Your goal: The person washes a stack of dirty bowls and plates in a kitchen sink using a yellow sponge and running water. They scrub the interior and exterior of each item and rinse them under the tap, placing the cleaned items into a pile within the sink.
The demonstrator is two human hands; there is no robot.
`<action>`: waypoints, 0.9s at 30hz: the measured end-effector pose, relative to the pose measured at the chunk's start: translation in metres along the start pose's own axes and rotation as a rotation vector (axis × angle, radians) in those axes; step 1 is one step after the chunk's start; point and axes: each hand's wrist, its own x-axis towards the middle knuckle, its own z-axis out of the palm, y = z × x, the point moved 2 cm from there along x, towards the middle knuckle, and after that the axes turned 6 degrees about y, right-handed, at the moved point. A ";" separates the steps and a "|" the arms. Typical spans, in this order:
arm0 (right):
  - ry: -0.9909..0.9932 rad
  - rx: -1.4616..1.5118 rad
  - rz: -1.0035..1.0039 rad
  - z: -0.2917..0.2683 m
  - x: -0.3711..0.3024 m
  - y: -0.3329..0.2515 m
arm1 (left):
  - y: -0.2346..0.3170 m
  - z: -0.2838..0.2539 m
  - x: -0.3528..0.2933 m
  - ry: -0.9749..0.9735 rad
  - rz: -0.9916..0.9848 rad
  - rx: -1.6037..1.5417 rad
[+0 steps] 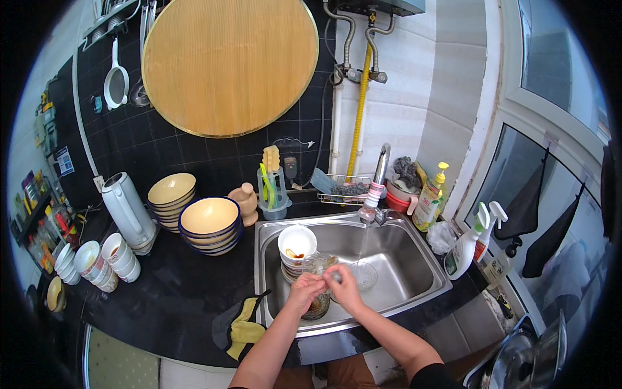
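My left hand (306, 291) and my right hand (345, 289) meet over the left part of the sink, fingers pinched close together. Whatever is between the fingertips is too small to make out. Just beyond them is a clear glass bowl (317, 262), partly covered by the fingers. A stack of white bowls (297, 240) stands in the sink's left side, the top one with orange-brown residue. Below my hands, a glass bowl with dark contents (317, 309) shows in part. A clear round dish (364, 276) lies on the sink floor under a thin stream from the faucet (380, 170).
The steel sink (414, 243) is set into a black counter (175, 295). Left stand stacked cream bowls (210, 216), white cups (120, 256) and a kettle (127, 211). A yellow-grey cloth (243, 327) lies at the front edge; spray bottles (468, 243) and dish soap (429, 201) stand right.
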 end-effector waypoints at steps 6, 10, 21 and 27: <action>-0.128 -0.278 -0.303 -0.002 0.013 -0.033 | 0.001 -0.008 -0.001 -0.023 -0.050 -0.044; 0.016 0.367 0.264 -0.007 0.032 0.024 | 0.016 0.025 -0.011 -0.128 -0.109 -0.021; -0.383 -0.404 -0.492 0.004 0.016 -0.043 | -0.017 -0.011 -0.003 -0.007 0.144 0.608; -0.374 0.313 0.489 -0.012 0.051 0.047 | -0.002 0.019 -0.014 -0.263 -0.137 0.221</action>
